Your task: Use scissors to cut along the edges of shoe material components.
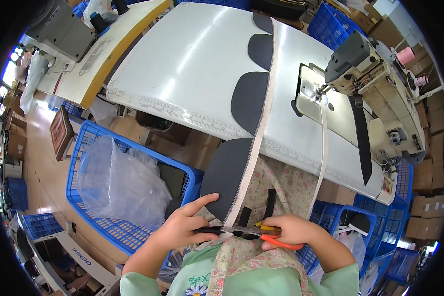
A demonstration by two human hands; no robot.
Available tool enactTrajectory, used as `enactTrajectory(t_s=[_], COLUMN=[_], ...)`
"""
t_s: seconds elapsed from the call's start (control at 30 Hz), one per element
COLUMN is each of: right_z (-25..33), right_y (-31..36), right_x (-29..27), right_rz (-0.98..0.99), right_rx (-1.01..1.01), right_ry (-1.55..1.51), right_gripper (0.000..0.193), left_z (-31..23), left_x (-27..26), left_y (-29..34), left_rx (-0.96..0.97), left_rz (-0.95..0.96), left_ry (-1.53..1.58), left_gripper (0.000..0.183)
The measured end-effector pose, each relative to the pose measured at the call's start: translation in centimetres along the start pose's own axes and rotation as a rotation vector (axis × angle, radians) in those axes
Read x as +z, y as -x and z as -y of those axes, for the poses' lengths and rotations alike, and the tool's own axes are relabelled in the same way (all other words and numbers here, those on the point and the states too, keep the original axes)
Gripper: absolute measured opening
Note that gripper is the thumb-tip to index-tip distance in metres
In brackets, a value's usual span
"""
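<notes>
A pale tape (251,165) runs from my lap across the table, with dark half-round pieces (227,170) stitched along its left edge. My right hand (298,231) grips scissors (283,242) with orange and yellow handles. Their blades point left, across the tape's near end. Opposite them, my left hand (187,224) pinches a dark piece (208,230) between thumb and fingers. Its index finger stretches out along the nearest half-round piece. Where exactly the blades meet the material is hard to see.
A sewing machine (367,74) stands on the white table (182,64) at right, a narrow pale tape (324,138) hanging from its needle area. Beside my left arm is a blue basket (111,232) holding clear plastic bags (123,182). More blue baskets (330,212) stand at right.
</notes>
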State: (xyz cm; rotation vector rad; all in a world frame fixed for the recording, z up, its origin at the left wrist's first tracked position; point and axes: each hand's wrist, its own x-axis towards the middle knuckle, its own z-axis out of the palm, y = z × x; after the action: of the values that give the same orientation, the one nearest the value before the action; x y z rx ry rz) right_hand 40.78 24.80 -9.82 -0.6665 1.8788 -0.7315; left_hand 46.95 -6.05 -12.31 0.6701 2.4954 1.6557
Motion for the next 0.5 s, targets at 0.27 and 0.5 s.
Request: enactTrajectory(t_s=[0.27, 0.5], right_z=[0.0, 0.2], right_y=[0.2, 0.8], right_x=[0.3, -2.1], right_rz=[0.066, 0.096], right_rx=[0.058, 0.034], right_ry=[-0.109, 0.035], right_gripper=[0.058, 0.039], left_z=[-0.6, -0.1], left_x=[0.3, -0.6], left_y=[-0.1, 1.1], left_rx=[0.043, 0.063], left_rz=[-0.028, -0.073], left_ry=[-0.087, -0.058], left_gripper=[0.031, 0.031])
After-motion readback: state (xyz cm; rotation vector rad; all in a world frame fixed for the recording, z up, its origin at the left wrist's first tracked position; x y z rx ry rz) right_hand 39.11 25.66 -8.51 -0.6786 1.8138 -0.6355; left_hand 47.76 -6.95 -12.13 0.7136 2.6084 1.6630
